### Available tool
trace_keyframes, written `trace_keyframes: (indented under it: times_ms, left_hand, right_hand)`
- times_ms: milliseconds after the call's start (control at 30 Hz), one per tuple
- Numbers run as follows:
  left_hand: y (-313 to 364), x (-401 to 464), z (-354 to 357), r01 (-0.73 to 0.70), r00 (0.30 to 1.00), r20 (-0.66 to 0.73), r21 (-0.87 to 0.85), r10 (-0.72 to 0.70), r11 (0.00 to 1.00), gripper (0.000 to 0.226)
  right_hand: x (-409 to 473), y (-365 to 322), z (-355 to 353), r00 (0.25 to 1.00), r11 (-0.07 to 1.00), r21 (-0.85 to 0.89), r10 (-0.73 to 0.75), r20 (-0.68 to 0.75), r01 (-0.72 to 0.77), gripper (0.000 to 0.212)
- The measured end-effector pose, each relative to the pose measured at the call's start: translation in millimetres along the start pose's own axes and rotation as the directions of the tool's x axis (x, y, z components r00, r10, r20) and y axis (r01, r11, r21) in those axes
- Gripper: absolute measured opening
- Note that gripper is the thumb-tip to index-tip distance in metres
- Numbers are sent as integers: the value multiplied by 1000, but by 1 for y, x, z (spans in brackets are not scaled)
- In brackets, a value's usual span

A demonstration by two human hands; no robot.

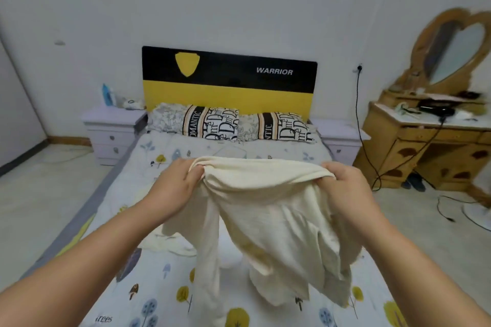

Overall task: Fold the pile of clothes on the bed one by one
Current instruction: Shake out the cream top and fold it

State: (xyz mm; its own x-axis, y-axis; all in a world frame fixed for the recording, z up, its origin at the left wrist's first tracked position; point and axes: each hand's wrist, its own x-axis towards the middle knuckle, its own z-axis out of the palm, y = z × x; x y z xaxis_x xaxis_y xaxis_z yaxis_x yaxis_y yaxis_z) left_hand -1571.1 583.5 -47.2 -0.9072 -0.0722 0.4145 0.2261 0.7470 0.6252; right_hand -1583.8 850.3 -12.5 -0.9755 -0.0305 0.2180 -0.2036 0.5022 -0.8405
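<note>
A cream garment (276,218) hangs in the air over the bed (148,287), held up by its top edge. My left hand (176,186) grips the left end of that edge and my right hand (348,188) grips the right end. The cloth drapes down in loose folds, and a long strip of it reaches down to the sheet. More cream fabric (170,241) lies on the bed beneath and behind the hanging garment, partly hidden by it.
Two patterned pillows (212,125) lean on a black and yellow headboard (228,79). White nightstands (111,130) flank the bed. A wooden dressing table (425,146) with a mirror stands at the right, with cables on the floor near it.
</note>
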Motion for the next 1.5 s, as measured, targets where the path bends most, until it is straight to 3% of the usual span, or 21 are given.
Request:
trace_keyframes:
  times_ms: [133,233,400,500,533,600,700,833,900,967,1033,1100,1167,1233,1267,1333,1400,1433,1500]
  left_hand:
    - [14,2,-28,108,987,-110,-58,-114,992,21]
    - [30,0,-58,131,990,-14,-263,-140,956,14]
    - [51,-7,-120,58,955,293,-32,-47,998,11]
    - [61,-6,-141,24,986,159,160,-49,987,34]
    - [66,-7,-147,40,995,84,109,-49,993,39]
    - [78,-10,-154,119,992,54,-165,-112,979,41]
    - [103,-18,-152,264,961,217,-530,-172,806,32]
    - [139,-22,-139,332,943,243,-727,-226,601,30]
    - [153,-20,-134,348,935,260,-797,-240,493,25]
    - [160,-16,-131,317,947,245,-806,-206,500,25]
    - [165,-15,-130,291,957,247,-809,-154,511,25]
    - [168,-16,-131,278,958,275,-820,-82,500,24]
    - [166,-19,-134,261,955,295,-836,-6,483,24]
    - [155,-24,-137,225,958,286,-812,32,538,27]
    - [147,-28,-138,195,967,256,-772,16,605,28]
    - [129,-44,-135,126,991,117,-638,-66,759,23]
    - [111,-68,-124,71,996,-9,-530,-89,845,12]
    - [105,-81,-116,65,997,5,-501,-73,863,10]
    - [95,-101,-96,97,991,123,-413,-51,906,26]
  right_hand:
    - [-8,-52,-22,996,998,4,-68,-56,68,27]
    - [-11,-76,-41,990,996,-27,-84,-115,82,22]
    - [-18,-89,-72,983,993,-93,-82,-163,68,21]
    - [-25,-85,-80,975,975,-214,-99,-197,56,21]
    - [-28,-81,-81,973,965,-260,-100,-210,43,21]
    - [-38,-75,-77,970,944,-331,-89,-224,10,25]
    - [-51,-66,-63,988,913,-405,-16,-155,-49,26]
    - [-66,-74,-37,997,877,-476,78,5,-66,27]
    - [-81,-87,-22,999,948,-317,28,38,-15,23]
    - [-101,-112,-5,990,1000,16,-11,138,9,49]
    - [-117,-136,13,965,969,246,-82,248,19,73]
    - [-119,-142,34,957,970,223,-154,246,99,70]
    - [-112,-148,46,975,979,115,-185,122,171,47]
    - [-100,-151,45,988,978,145,-156,14,152,24]
    - [-95,-152,40,992,961,248,-125,-4,122,23]
    - [-86,-159,29,999,854,520,-30,28,11,21]
    - [-79,-164,21,995,746,661,23,101,-84,18]
    - [-76,-166,19,990,726,677,37,134,-118,16]
    - [-73,-171,19,983,704,691,55,176,-163,14]
